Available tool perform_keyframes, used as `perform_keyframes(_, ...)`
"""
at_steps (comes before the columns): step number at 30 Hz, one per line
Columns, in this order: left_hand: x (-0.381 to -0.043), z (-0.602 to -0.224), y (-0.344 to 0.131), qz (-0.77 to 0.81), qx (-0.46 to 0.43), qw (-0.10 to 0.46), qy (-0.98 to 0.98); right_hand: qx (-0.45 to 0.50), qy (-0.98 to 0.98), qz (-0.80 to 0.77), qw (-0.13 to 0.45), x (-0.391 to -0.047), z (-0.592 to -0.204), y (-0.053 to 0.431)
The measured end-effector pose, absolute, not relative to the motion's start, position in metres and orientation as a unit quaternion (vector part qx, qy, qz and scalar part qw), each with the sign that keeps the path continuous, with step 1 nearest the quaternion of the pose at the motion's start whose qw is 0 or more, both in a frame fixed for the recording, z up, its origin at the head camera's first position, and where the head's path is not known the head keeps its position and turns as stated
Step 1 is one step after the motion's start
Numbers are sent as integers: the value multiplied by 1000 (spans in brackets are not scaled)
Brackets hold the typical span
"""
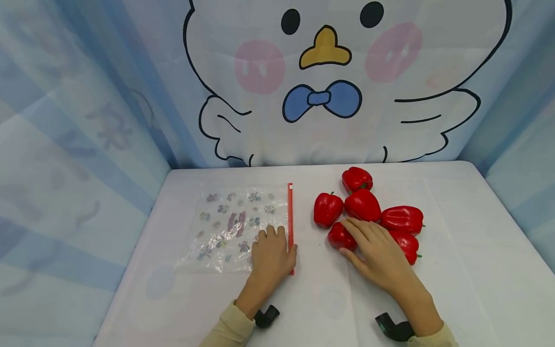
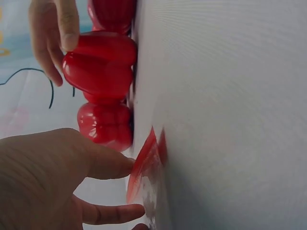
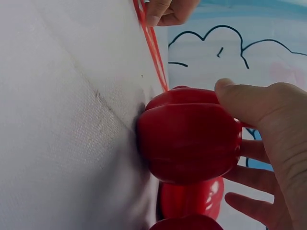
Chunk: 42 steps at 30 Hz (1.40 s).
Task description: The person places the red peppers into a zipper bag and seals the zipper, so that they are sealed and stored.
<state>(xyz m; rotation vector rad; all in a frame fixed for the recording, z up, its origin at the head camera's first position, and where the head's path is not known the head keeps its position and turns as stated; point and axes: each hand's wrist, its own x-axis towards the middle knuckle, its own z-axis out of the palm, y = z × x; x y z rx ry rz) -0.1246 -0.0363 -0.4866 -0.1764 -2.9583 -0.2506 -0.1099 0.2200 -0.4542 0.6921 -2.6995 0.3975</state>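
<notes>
Cream sleeves (image 1: pixel 234 327) come in at the bottom of the head view. Left of the middle, the left hand (image 1: pixel 272 255) lies on the clear bag (image 1: pixel 225 207), thumb at its red strip (image 1: pixel 290 207); I can't tell if it pinches. It should keep that strip steady. Right of the middle, the right hand (image 1: pixel 381 253) bends over, holding the front pepper (image 1: pixel 338 236) between thumb and fingers. Soft squeezing should work best. Other peppers (image 1: pixel 363 205) sit behind.
</notes>
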Motion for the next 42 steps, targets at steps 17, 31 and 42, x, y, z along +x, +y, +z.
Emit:
perform_keyframes(17,-118,-480,-50,-156,-84,94,-980,243,-944,179,134,-110,-456,218)
perform_keyframes(31,-105,-473,-60,-74,-118,212,-967,240,-932,225,154,-108,-458,219)
perform_keyframes(42,-102,-474,-69,-76,-144,284,-945,211,-901,346,157,-111,-466,212)
